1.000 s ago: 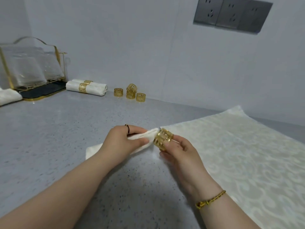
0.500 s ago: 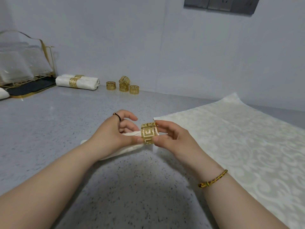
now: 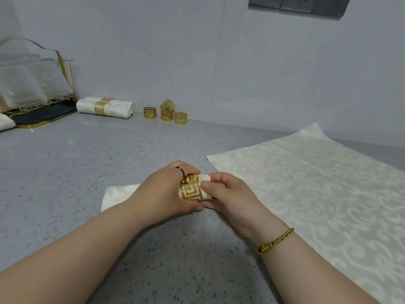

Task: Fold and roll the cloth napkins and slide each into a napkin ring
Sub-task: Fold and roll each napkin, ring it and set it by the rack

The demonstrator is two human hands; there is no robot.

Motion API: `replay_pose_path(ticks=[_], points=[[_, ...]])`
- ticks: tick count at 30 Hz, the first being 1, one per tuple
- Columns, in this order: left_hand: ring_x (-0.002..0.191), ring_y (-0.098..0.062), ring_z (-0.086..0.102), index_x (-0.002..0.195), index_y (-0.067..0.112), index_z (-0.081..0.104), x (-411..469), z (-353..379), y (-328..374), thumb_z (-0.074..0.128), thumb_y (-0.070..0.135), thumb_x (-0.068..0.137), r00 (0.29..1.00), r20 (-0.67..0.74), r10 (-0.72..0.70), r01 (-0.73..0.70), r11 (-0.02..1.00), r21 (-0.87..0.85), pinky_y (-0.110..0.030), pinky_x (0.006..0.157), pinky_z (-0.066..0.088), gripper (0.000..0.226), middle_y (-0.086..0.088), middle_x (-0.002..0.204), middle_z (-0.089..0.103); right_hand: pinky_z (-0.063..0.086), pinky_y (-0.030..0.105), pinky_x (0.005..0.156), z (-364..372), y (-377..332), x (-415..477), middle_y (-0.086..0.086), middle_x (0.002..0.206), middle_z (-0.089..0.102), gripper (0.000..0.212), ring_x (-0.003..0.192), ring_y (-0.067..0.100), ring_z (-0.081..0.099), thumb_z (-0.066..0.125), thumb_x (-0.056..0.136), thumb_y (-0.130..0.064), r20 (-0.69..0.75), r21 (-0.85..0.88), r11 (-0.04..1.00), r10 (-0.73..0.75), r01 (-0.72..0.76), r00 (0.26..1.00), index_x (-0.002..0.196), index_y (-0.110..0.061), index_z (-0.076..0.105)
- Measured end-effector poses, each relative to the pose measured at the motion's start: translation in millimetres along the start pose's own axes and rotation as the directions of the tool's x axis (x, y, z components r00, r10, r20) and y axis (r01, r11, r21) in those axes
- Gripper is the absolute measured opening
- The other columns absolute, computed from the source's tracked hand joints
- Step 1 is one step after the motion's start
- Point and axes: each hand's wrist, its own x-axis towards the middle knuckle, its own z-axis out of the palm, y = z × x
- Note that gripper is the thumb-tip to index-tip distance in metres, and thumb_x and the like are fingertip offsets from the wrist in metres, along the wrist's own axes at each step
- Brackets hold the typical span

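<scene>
Gold fretwork ring [image 3: 190, 190] round rolled white napkin [image 3: 118, 194], nr end.

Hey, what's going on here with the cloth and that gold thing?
A person is fitting a gold ring onto a rolled napkin on the counter. The left hand grips the napkin beside the ring. The right hand pinches the end poking out through it, so the ring sits near that end, not yet centred. At the back lie finished rolls and spare rings. A flat napkin waits to the right.
</scene>
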Motion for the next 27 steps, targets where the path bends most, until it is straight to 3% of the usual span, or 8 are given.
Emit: replay_pose_path(ticks=[6,8,12,17,20,22,25,27], points=[[0.088,-0.004,0.054,0.116,0.041,0.05,0.0,-4.6,0.7,0.069,0.047,0.07,0.999,-0.03,0.023,-0.018,0.985,0.174,-0.013,0.068,0.037,0.05,0.021,0.107,0.051,0.048,0.052,0.088,7.2,7.5,6.9,0.018,0.089,0.063,0.017,0.093,0.038,0.061,0.059,0.085,-0.009,-0.252,-0.289,0.952,-0.182,0.106,0.95,0.07,-0.017,0.055],[0.087,-0.005,0.054,0.115,0.041,0.05,0.9,-6.2,-3.5,0.068,0.047,0.07,1.0,-0.022,-0.003,0.007,0.982,0.19,-0.013,0.068,0.037,0.048,0.02,0.105,0.051,0.051,0.049,0.085,4.3,5.4,8.3,0.018,0.093,0.062,0.016,0.093,0.036,0.06,0.054,0.089,-0.01,-0.297,-0.251,0.965,-0.157,0.082,0.942,0.074,-0.017,0.054],[0.09,-0.006,0.055,0.115,0.041,0.048,1.7,-11.3,-9.8,0.068,0.047,0.071,0.999,-0.003,-0.042,0.042,0.972,0.231,-0.02,0.072,0.043,0.049,0.02,0.109,0.051,0.055,0.019,0.052,-7.4,-6.9,4.2,0.007,0.082,0.052,0.018,0.07,0.016,0.056,0.044,0.094,-0.007,-0.274,-0.104,0.992,-0.091,0.064,0.958,0.077,-0.01,0.049],[0.094,-0.005,0.053,0.119,0.042,0.045,1.3,-16.9,-16.3,0.068,0.05,0.07,0.997,0.043,-0.07,0.055,0.958,0.28,-0.021,0.076,0.044,0.055,0.02,0.113,0.053,0.047,0.05,0.092,-13.7,-5.3,8.7,0.006,0.081,0.053,0.018,0.084,0.024,0.052,0.05,0.091,-0.01,-0.318,-0.23,0.973,-0.102,0.028,0.942,0.073,-0.015,0.051],[0.098,-0.004,0.052,0.132,0.04,0.033,1.2,-15.6,-17.0,0.07,0.05,0.069,0.995,0.055,-0.078,0.062,0.968,0.244,-0.015,0.069,0.038,0.073,0.02,0.119,0.052,0.047,0.031,0.086,-17.9,-9.6,6.2,0.002,0.089,0.053,0.005,0.082,0.014,0.051,0.052,0.09,-0.014,-0.273,-0.31,0.95,-0.129,0.039,0.953,0.086,-0.016,0.052],[0.099,-0.004,0.053,0.135,0.04,0.029,1.4,-13.9,-16.3,0.07,0.05,0.069,0.995,0.07,-0.077,0.058,0.967,0.247,-0.016,0.071,0.037,0.078,0.02,0.12,0.052,0.039,0.016,0.085,-21.5,-11.6,3.0,-0.005,0.106,0.051,0.026,0.094,0.006,0.049,0.059,0.086,-0.022,-0.154,-0.601,0.796,-0.205,0.073,0.967,0.109,-0.022,0.049],[0.093,-0.003,0.051,0.131,0.04,0.033,2.1,-12.8,-16.6,0.068,0.053,0.07,0.996,0.068,-0.066,0.045,0.961,0.273,-0.017,0.072,0.035,0.073,0.018,0.117,0.055,0.02,0.021,0.098,-19.8,-11.0,-0.3,-0.011,0.13,0.045,0.054,0.123,0.013,0.034,0.062,0.081,-0.036,0.079,-0.945,0.282,-0.295,0.165,0.952,0.13,-0.028,0.041],[0.091,-0.004,0.05,0.128,0.041,0.037,2.6,-11.9,-15.9,0.067,0.055,0.07,0.996,0.071,-0.059,0.035,0.953,0.3,-0.018,0.072,0.035,0.067,0.017,0.114,0.057,0.019,0.021,0.094,-16.9,-8.0,-1.1,-0.011,0.123,0.053,0.043,0.118,0.013,0.04,0.06,0.083,-0.035,0.152,-0.954,0.202,-0.315,0.223,0.937,0.124,-0.029,0.047]])
